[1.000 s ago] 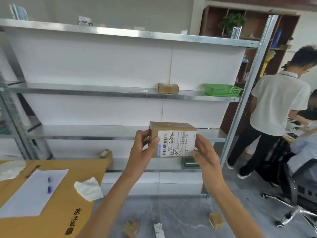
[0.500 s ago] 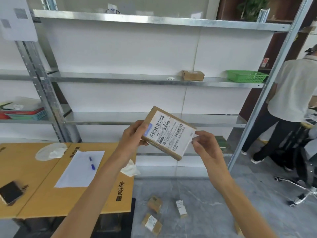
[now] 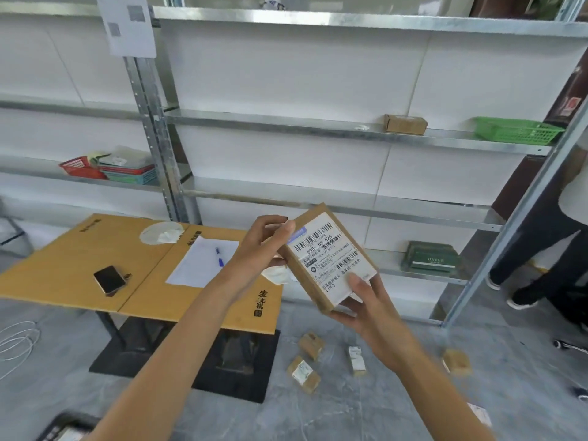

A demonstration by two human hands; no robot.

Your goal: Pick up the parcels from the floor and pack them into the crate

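Note:
I hold a brown cardboard parcel (image 3: pixel 331 256) with a white barcode label, tilted, in front of me at chest height. My left hand (image 3: pixel 261 246) grips its upper left corner and my right hand (image 3: pixel 366 300) supports its lower right end. Several small brown parcels lie on the grey floor below: one (image 3: pixel 311 344), another (image 3: pixel 304 374), a third (image 3: pixel 356 360), and one further right (image 3: pixel 456 361). At the bottom left edge, a dark crate (image 3: pixel 63 429) shows only its corner.
A yellow table (image 3: pixel 79 268) at the left carries a phone (image 3: pixel 109 280), paper with a pen (image 3: pixel 203 259) and tissues. Metal shelving (image 3: pixel 318 198) behind holds a box (image 3: pixel 404 123), a green basket (image 3: pixel 517 130) and stacked trays. A person's legs (image 3: pixel 541 256) are at the right.
My view has swung left and down, bringing the table and floor parcels into sight. The parcel has turned from level to steeply tilted, and my right hand has shifted under its lower end.

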